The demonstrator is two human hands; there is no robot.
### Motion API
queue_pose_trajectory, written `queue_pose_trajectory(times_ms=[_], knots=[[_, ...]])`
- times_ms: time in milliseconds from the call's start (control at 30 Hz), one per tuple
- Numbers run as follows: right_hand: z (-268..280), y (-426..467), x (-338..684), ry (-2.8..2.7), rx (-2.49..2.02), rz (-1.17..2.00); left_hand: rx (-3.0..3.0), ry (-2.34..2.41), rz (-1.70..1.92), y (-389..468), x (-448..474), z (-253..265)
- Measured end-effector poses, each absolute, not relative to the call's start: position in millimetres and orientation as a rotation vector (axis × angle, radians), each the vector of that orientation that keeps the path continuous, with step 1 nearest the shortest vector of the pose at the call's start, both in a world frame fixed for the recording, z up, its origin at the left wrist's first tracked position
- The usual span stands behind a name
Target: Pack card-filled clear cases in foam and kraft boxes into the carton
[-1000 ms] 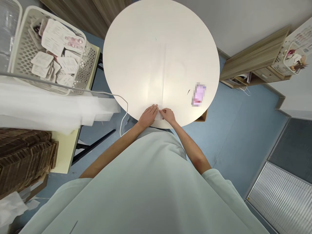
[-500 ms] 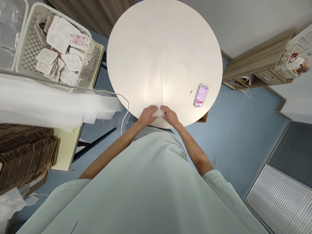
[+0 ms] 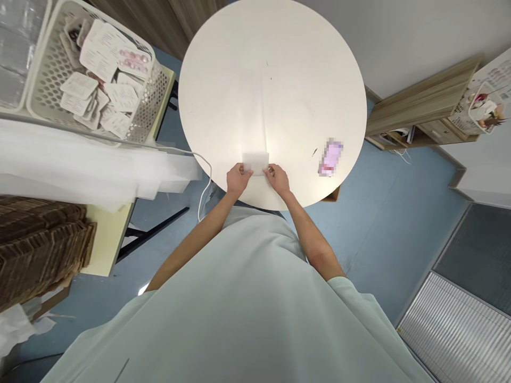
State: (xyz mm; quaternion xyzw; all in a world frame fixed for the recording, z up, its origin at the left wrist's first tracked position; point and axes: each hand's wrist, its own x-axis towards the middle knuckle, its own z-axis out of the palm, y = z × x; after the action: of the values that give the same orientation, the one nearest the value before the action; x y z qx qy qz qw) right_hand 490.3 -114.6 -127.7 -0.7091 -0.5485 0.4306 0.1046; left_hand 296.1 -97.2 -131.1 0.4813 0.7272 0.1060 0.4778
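A thin, translucent white packing sheet (image 3: pixel 253 117) lies lengthwise on the round white table (image 3: pixel 319 80), faint against its top. Its near end is doubled over into a flat folded pad (image 3: pixel 255 161) close to the table's front edge. My left hand (image 3: pixel 238 180) pinches the pad's left near corner between thumb and curled fingers. Opposite it, my right hand (image 3: pixel 278 180) grips the right near corner the same way. Some fingertips are hidden behind the pad. To the right lies a blurred pinkish-purple rectangular object (image 3: pixel 331 158), apart from both hands.
On a side table at left stands a white perforated basket (image 3: pixel 157 98) of printed cards. Below it are stacked white sheets (image 3: pixel 80 165) and brown cardboard pieces (image 3: pixel 43 250). A white cable (image 3: pixel 207 166) hangs by the round table's left edge. A wooden cabinet (image 3: pixel 423 101) stands right.
Both hands have moved slightly away from my body and a little apart, turning the folded end forward. The pad now lies flatter and shows a wider face.
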Motion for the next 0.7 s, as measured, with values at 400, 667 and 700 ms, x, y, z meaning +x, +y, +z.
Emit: queue_pose_trajectory(times_ms=[400, 667, 700], knots=[[-115.0, -97.7, 475.3, -1.995, -2.054, 0.973, 1.654, 1.682, 0.342, -90.4, 305.8, -133.3], [-125.9, -98.1, 495.5, -2.298, -1.711, 1.103, 1.961, 1.210, 0.137, -77.0, 295.5, -144.6], [-127.1, -102.3, 496.9, -2.301, -1.705, 1.114, 1.974, 1.197, 0.139, -80.0, 293.6, -144.4]])
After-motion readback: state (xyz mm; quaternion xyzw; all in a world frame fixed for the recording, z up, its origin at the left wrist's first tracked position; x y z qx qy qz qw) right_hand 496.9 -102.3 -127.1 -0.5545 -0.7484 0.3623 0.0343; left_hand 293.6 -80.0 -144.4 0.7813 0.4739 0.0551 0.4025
